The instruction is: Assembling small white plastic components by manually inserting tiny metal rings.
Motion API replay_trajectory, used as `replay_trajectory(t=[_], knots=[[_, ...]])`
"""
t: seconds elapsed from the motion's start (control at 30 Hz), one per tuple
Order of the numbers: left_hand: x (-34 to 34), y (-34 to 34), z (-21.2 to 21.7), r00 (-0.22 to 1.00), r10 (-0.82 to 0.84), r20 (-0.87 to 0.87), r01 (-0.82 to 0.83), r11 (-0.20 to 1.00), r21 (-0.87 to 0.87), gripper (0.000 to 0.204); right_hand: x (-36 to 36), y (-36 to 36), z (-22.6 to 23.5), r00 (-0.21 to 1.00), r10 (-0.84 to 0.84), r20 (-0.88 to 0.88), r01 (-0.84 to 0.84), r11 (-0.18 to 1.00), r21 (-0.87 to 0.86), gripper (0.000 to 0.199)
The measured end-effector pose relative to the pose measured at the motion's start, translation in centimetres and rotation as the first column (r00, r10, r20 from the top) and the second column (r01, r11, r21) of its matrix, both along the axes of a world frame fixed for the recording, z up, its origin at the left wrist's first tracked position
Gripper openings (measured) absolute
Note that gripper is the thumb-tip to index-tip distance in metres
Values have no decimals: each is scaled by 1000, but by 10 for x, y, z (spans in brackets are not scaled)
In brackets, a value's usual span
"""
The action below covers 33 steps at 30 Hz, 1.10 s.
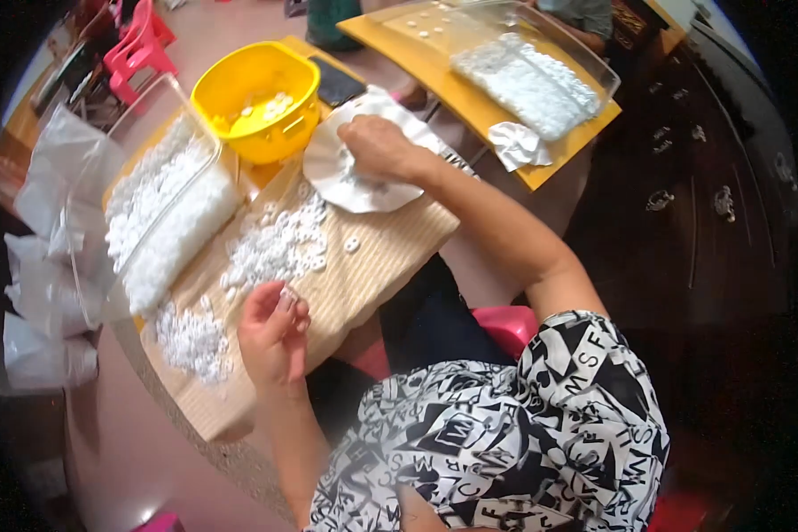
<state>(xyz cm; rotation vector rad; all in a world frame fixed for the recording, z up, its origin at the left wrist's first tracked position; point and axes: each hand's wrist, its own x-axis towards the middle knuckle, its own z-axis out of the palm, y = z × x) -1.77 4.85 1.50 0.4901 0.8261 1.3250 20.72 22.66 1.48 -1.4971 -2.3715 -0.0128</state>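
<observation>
My left hand [275, 335] is raised over the near edge of the cloth-covered table, thumb and fingers pinched together. Something small and pale seems to show at its fingertips, too small to name. Farther off, my right hand [377, 149] reaches over a round white paper-like sheet [328, 173] with wavy edges. Its fingers are curled down, and whatever they hold is hidden. Between the hands lies a loose pile of small white ring-like pieces [279, 244]. A second pile of white pieces [191, 341] lies left of my left hand.
A clear bin [215, 146] of white pieces stands at the left, beside a yellow basket [208, 89] holding several pieces. Across the gap, another table [541, 173] bears a clear tray [614, 84] of white pieces, with a person behind. Clear plastic bags [40, 284] hang at the far left.
</observation>
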Motion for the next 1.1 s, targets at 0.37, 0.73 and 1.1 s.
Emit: replay_trajectory(t=[0.37,0.73,1.1], knots=[[15,-2,-5,993,-63,96,57,996,65,13,-19,-89,29,619,-188,-762,-348,804,-481,12],[22,-18,-1,999,-7,32,6,999,43,10,-40,-124,21,314,-412,-855,-754,438,-489,10],[14,-29,0,997,31,76,-34,998,44,19,-56,-136,22,194,-495,-847,-803,416,-427,11]])
